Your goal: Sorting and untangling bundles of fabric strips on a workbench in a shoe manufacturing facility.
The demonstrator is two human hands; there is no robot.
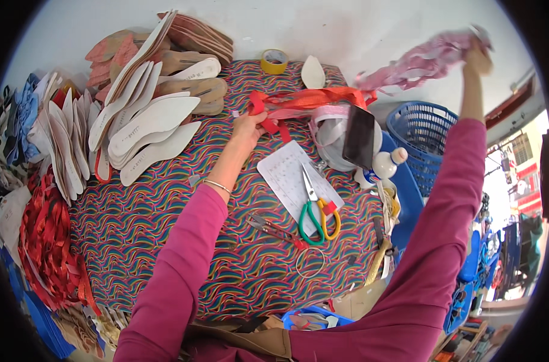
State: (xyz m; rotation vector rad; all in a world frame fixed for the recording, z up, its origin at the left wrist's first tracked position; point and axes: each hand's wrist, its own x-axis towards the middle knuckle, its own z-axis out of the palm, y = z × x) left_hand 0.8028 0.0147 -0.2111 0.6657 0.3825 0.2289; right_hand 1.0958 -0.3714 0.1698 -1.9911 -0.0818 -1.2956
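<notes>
Near the back of the table, my left hand (pixel 248 128) is closed round one end of a bundle of red fabric strips (pixel 322 96), which trails off to the right. My right hand (pixel 478 57) is raised high at the far right, blurred by motion, and grips a bundle of pink strips (pixel 416 60) that streams out leftward. Below the red strips lies a printed white sheet (pixel 280 172), with scissors (pixel 309 187) with green and yellow handles across it. A pair of pliers (pixel 277 229) and a thin ring (pixel 310 262) rest nearby on the wavy-patterned cloth (pixel 147 241).
Stacked insoles (pixel 153 123) crowd the back left, above a red strip heap (pixel 51 241). Yellow tape (pixel 274 61) and a white insole (pixel 313 72) lie at the back. A phone (pixel 359 136), a white bottle (pixel 388 161) and a blue basket (pixel 422 130) stand right.
</notes>
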